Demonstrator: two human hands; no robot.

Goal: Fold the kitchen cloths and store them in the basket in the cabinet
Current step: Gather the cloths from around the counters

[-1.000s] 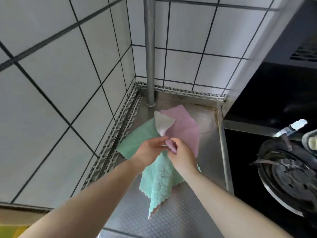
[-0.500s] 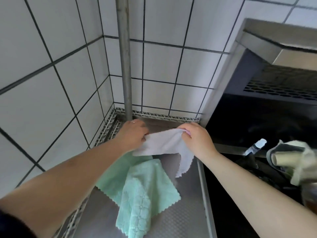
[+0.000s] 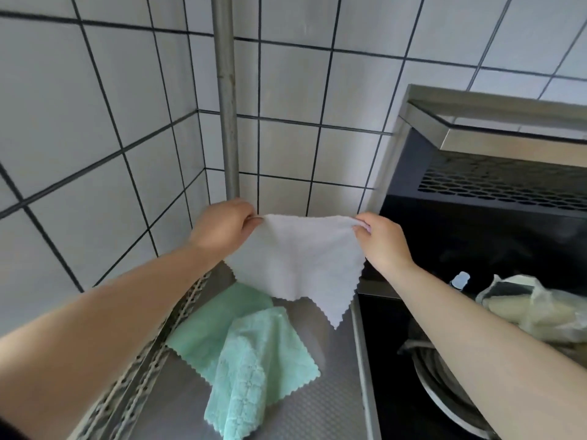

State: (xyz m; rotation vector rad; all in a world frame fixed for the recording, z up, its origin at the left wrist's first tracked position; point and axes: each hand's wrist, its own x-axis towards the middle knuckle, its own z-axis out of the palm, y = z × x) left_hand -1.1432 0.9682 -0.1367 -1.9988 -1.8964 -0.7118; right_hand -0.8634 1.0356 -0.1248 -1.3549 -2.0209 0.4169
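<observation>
Since half a second ago both hands have risen and drawn apart, spreading the pale pink square microfibre cloth point(image 3: 298, 262) taut in the air. Left hand point(image 3: 222, 230) fingers pinch its 9 o'clock corner, right hand point(image 3: 382, 241) fingers its 3 o'clock corner. At 6 o'clock, two mint-green scalloped cloths point(image 3: 251, 354) lie overlapped on the steel table point(image 3: 317, 404).

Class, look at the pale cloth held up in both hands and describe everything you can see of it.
The pale cloth looks whitish with a faint pink tint, soft and fleecy, with zigzag-cut edges. It is unfolded and held up in the air, the left hand and right hand each pinching a top corner. Its top edge sags slightly between them; the rest hangs down to a point at lower right, above the metal counter.
</observation>
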